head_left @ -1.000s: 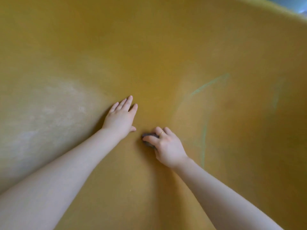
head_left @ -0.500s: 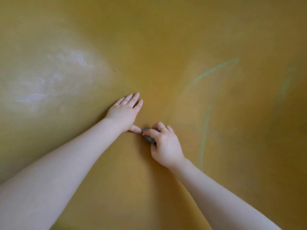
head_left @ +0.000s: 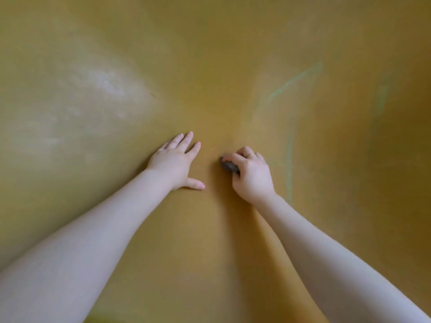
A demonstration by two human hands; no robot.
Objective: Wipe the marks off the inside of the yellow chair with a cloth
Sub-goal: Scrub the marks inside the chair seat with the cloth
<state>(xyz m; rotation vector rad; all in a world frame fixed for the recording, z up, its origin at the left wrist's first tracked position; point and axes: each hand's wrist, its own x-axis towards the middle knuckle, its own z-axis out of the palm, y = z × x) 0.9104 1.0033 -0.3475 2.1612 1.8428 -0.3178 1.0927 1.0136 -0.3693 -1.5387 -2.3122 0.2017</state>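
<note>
**Two hands on the chair wall, one cloth in the right**

Nearest: two bare forearms, one from lower left, one from lower right, both reaching forward onto the yellow chair [head_left: 214, 66]. Its curved inner surface fills the whole view.

Hands, count 2:
- left hand [head_left: 173, 163]: flat on the surface, four fingers straight and together, thumb splayed out to the right. Holds nothing, just pressed against the chair.
- right hand [head_left: 251, 174]: fingers curled round 1 small dark grey cloth [head_left: 229, 166], bunched into a wad. Only the wad's left end shows past the fingers; it sits against the chair surface. One thin ring [head_left: 250, 154] on a finger of this hand.

The hands are near each other but apart, with bare yellow between the left thumb and the cloth.

Marks, further out:
- 2 greenish streaks to the right of the right hand: one vertical streak [head_left: 290, 159] just beside it, one diagonal streak [head_left: 296, 80] above, running up and right.
- 1 broad whitish smear [head_left: 105, 85] upper left, well apart from both hands. Can't tell if it's glare or residue.
</note>
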